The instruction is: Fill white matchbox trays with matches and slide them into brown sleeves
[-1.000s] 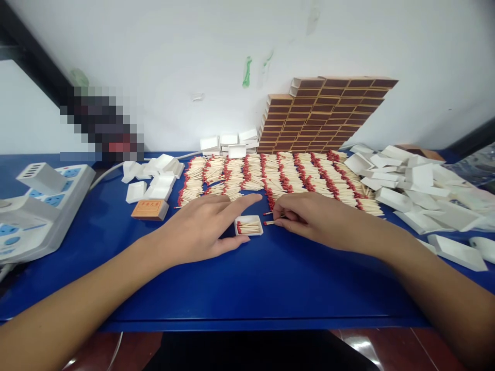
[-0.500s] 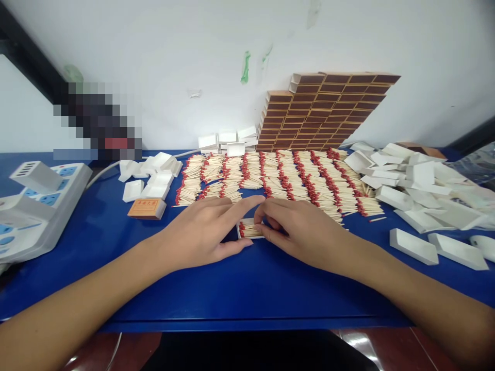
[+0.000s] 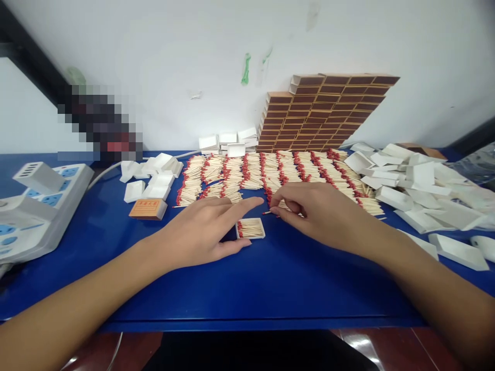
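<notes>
A small white matchbox tray (image 3: 263, 230) lies on the blue table with several red-headed matches (image 3: 249, 228) in it. My left hand (image 3: 207, 226) rests at the tray's left end, index finger stretched along the far side and thumb by the near edge; whether it presses on the tray I cannot tell. To the right, my right hand (image 3: 320, 216) pinches a match (image 3: 266, 212) between thumb and forefinger, its red head sticking out leftward. Rows of loose matches (image 3: 251, 172) spread behind both hands, partly hidden by the right one.
A stack of filled-in matchbox sleeves (image 3: 317, 113) stands against the wall. White trays (image 3: 413, 175) pile up on the right, others (image 3: 160, 180) on the left beside an orange matchbox (image 3: 148, 208). A power strip (image 3: 73, 196) with plugs sits far left.
My right hand has moved from the tray up and to the right, and a match now shows in its pinch. The tray and my left hand have stayed nearly still.
</notes>
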Action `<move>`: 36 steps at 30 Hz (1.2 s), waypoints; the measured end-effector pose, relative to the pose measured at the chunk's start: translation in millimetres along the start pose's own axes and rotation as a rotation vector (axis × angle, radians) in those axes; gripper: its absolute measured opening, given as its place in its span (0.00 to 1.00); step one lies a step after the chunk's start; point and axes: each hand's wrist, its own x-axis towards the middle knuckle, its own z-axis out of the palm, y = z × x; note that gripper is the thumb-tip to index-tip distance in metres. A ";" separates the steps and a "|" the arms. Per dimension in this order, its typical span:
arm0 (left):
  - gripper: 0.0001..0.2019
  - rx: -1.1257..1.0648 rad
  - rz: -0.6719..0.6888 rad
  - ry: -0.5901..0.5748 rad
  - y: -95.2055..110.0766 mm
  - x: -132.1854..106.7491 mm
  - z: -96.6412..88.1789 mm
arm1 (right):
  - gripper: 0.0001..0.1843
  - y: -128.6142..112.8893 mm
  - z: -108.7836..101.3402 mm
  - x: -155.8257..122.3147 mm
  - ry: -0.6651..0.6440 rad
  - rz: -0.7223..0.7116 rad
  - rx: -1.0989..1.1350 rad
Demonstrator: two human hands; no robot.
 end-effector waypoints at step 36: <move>0.31 0.025 -0.002 -0.006 -3.7 -1.0 -1.6 | 0.13 10.4 -1.1 -1.6 -0.241 -0.011 0.062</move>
